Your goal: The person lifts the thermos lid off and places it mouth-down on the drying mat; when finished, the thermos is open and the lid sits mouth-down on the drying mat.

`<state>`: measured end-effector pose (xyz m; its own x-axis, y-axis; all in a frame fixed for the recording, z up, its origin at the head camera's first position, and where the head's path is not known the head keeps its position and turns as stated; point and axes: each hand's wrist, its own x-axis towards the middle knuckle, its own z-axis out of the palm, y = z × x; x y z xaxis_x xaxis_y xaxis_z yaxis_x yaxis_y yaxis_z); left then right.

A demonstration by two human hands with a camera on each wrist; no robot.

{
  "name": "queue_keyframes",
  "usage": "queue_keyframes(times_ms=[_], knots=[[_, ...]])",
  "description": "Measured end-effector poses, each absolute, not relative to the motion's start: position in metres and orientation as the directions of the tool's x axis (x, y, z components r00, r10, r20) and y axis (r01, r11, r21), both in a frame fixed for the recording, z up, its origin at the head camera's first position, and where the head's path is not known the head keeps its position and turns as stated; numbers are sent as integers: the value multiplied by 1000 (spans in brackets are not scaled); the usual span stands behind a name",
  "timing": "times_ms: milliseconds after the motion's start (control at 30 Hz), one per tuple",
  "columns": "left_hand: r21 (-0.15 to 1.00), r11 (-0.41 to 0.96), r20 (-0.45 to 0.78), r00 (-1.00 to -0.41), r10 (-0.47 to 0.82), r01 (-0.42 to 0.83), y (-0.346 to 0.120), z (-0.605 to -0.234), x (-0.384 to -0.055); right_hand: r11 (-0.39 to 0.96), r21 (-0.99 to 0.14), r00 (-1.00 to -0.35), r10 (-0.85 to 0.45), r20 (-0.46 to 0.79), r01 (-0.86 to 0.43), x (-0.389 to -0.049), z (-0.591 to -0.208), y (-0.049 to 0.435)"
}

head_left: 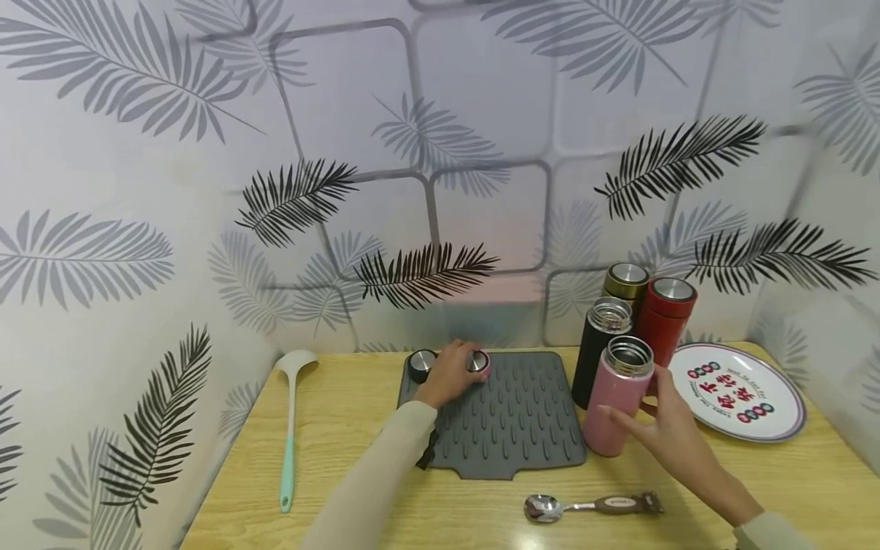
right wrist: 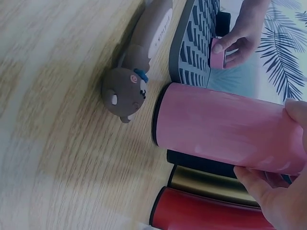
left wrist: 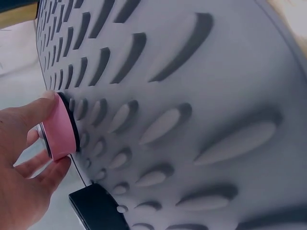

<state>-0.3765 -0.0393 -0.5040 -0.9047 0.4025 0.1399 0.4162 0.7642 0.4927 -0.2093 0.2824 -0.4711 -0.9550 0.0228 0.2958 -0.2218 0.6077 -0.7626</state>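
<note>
My left hand (head_left: 454, 372) grips a pink lid (left wrist: 60, 127) with a steel top, at the back of the dark grey ridged mat (head_left: 509, 416). Just left of it on the mat sits a black lid (head_left: 422, 363). On the right, my right hand (head_left: 677, 435) holds a pink thermos (head_left: 619, 401) around its body, thumb in front. The thermos stands upright beside the mat's right edge, its steel mouth uncovered. In the right wrist view, fingertips wrap the pink thermos (right wrist: 225, 127) from the far side.
Behind the pink thermos stand a lidless black thermos (head_left: 594, 355), a gold one (head_left: 626, 279) and a red one (head_left: 667, 313). A white plate (head_left: 777, 397) lies at right. In front is a spoon (head_left: 591, 504) with a brown bear handle; a ladle (head_left: 289, 428) lies at left.
</note>
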Motion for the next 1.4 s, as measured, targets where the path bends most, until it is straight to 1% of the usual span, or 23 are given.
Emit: queue_keyframes(times_ms=[133, 367, 533, 800, 1000, 1133, 1233, 1333, 1400], knots=[[487, 771, 133, -907, 399, 411, -39, -505, -377, 602, -770, -959, 26, 283, -211, -209, -472, 282], [466, 788, 126, -911, 391, 403, -35, -507, -377, 602, -763, -948, 32, 317, -235, -208, -473, 284], [450, 795, 130, -911, 391, 406, -34, -508, -376, 610, -762, -953, 40, 302, -216, -209, -475, 286], [375, 831, 92, -909, 406, 410, -35, -503, -379, 620, -751, -955, 9, 296, -228, -213, -477, 287], [324, 850, 78, -907, 414, 416, -33, -505, -382, 613, -753, -960, -32, 279, -240, -208, -481, 294], [335, 853, 84, -915, 396, 400, -33, -508, -380, 608, -745, -949, -46, 312, -274, -203, -479, 299], [347, 853, 85, -919, 384, 389, -33, -508, -378, 605, -739, -936, -29, 352, -297, -200, -473, 302], [355, 849, 93, -919, 384, 391, -33, -507, -378, 598, -729, -900, 27, 434, -334, -198, -468, 302], [358, 848, 89, -918, 386, 391, -33, -506, -377, 611, -697, -852, 70, 519, -374, -197, -467, 303]])
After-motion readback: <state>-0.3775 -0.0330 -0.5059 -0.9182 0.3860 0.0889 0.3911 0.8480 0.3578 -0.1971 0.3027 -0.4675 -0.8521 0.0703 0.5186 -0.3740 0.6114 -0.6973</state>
